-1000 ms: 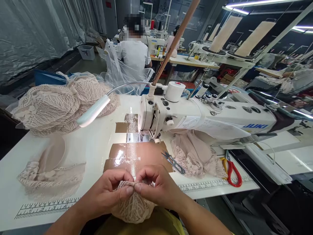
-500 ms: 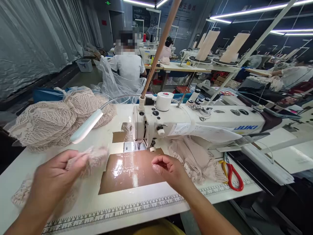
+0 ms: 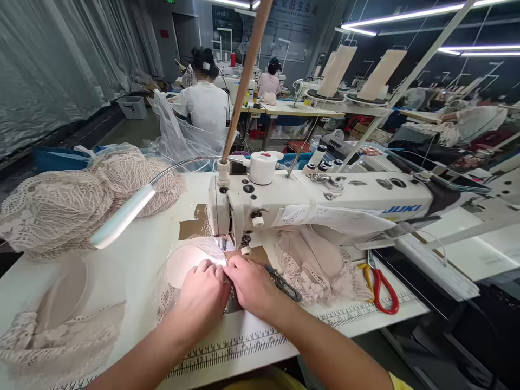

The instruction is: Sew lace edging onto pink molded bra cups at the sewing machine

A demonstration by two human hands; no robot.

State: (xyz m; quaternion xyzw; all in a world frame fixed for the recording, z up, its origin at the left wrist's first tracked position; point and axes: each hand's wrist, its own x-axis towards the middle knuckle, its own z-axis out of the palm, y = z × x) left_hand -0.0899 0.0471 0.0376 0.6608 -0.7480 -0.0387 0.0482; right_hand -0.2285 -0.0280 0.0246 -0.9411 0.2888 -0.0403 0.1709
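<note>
Moved in together from apart: left hand (image 3: 203,295), right hand (image 3: 252,284) now curled down onto lace cup (image 3: 181,265) at presser foot (image 3: 222,245), pinch not visible; positioning step, next needs edge aligned.

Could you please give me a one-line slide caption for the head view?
At the sewing machine, the left hand and right hand hold a lace piece down.

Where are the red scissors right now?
In the head view, the red scissors lie flat on the table, to the right of the right hand, beside the lace heap under the sewing machine.
</note>
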